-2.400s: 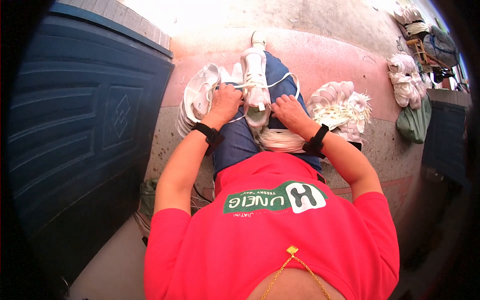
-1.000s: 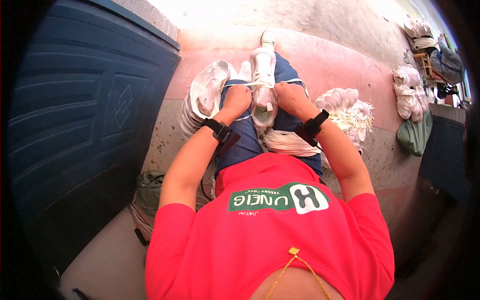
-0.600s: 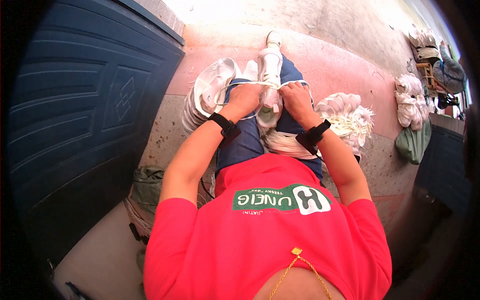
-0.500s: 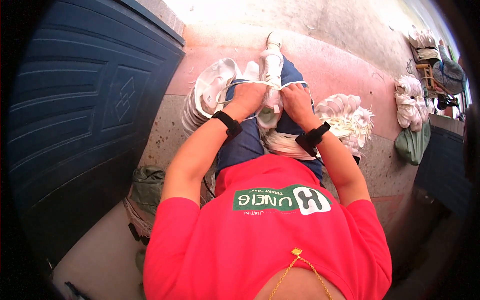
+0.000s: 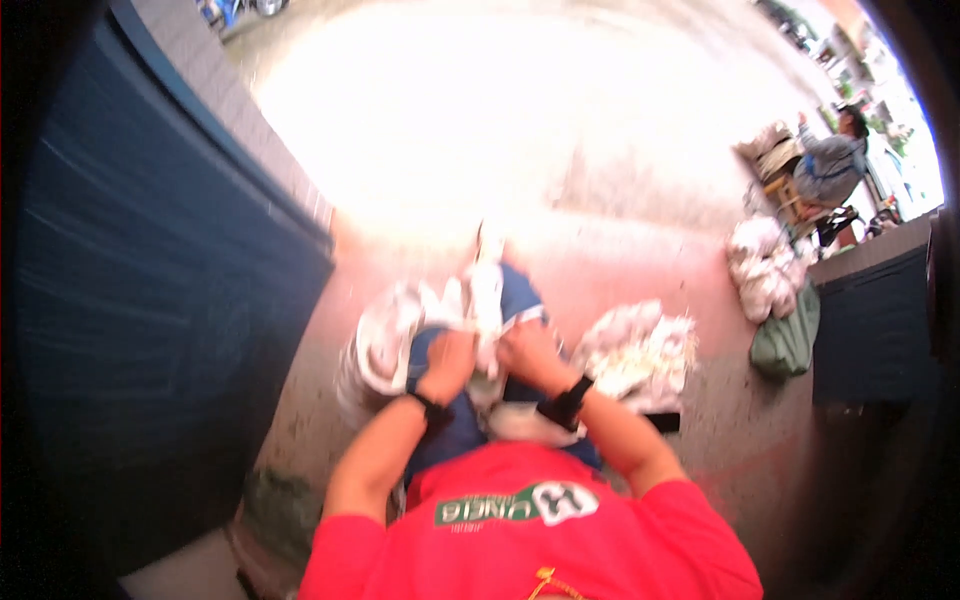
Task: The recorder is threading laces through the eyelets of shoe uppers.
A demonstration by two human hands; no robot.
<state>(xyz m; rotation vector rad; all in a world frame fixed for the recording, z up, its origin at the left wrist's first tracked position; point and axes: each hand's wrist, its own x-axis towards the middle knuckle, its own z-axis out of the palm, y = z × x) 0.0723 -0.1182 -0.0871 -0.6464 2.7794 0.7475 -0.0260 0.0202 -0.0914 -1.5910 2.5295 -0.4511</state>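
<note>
A white shoe (image 5: 484,292) lies lengthwise between my legs, blurred by motion. My left hand (image 5: 450,362) is closed at the shoe's left side, by its near end. Close by on the right, my right hand (image 5: 530,355) is also closed, with a white shoelace (image 5: 524,318) showing along its far side. The lace runs between the two hands across the shoe, though its course is smeared. Each wrist wears a black band. Against my left leg stands a nested stack of white shoe uppers (image 5: 385,345).
Right of my legs lies a heap of white shoe parts with pale loose strands (image 5: 640,350). Farther right are white bundles (image 5: 765,265) and a green sack (image 5: 786,340). Another person (image 5: 832,165) sits at the far right. A dark blue door (image 5: 170,300) borders the left.
The view has tilted up, so more bright ground and the seated person show, and the hands appear lower. Both hands have drawn closer together over the shoe and remain closed.
</note>
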